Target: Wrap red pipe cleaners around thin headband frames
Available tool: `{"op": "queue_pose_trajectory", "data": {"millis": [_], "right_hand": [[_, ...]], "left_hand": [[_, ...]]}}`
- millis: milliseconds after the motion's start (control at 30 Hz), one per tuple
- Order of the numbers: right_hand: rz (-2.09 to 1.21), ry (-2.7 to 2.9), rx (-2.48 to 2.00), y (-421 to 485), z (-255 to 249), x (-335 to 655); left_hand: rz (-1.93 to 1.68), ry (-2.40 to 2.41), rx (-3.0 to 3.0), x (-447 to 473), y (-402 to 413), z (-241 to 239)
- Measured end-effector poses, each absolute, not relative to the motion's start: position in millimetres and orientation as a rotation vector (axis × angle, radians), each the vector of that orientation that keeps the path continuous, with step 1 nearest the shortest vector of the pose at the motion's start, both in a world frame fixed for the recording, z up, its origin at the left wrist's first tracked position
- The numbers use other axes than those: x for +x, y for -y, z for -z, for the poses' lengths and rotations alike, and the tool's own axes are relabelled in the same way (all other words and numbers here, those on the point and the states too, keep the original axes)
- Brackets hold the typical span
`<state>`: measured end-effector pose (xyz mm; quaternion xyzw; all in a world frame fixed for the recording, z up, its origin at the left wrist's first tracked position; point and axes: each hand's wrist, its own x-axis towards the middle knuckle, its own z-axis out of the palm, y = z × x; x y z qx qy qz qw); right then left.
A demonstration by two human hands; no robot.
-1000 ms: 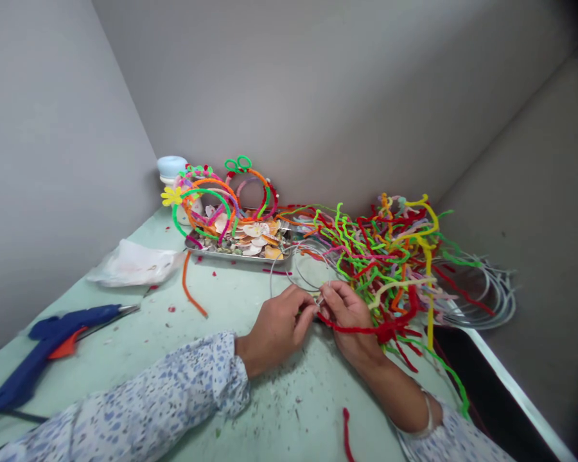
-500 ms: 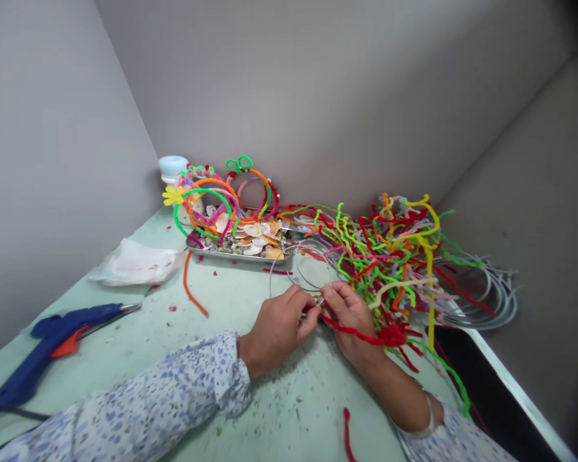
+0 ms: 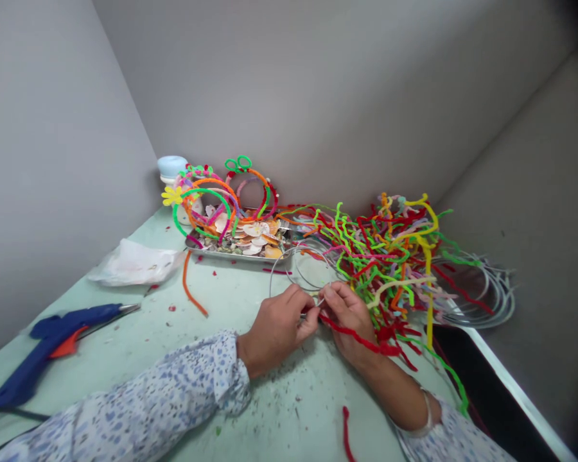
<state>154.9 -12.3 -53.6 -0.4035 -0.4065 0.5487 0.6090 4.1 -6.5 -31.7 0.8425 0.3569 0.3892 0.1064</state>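
Note:
My left hand (image 3: 278, 330) and my right hand (image 3: 349, 316) meet over the middle of the table, both with fingers pinched. Between the fingertips is a thin grey metal headband (image 3: 270, 277), its curve rising away from me. A red pipe cleaner (image 3: 351, 332) comes out at the right fingers and trails across the right wrist. The exact spot where it meets the metal is hidden by my fingers. Just to the right lies a large tangled heap of coloured pipe cleaners (image 3: 366, 250).
Behind my hands, a metal tray (image 3: 236, 258) holds shells, with finished-looking fuzzy headbands (image 3: 202, 192) standing on it. A blue glue gun (image 3: 52, 340) and a plastic bag (image 3: 135, 263) lie left. Grey metal hoops (image 3: 496, 295) sit far right. Loose pipe cleaner pieces (image 3: 192, 292) are scattered about.
My hands stay almost in place, still pinching. The trailing part of the red pipe cleaner has shifted slightly over my right wrist.

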Motion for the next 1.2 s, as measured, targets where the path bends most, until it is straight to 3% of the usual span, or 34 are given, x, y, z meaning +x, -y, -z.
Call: {"op": "queue_pose_trajectory", "data": {"millis": [1200], "right_hand": [[-1.373, 0.863, -0.884, 13.3, 47.7, 155.1]], "left_hand": [[-1.169, -1.026, 2.333, 2.8, 5.8, 30.0]]}}
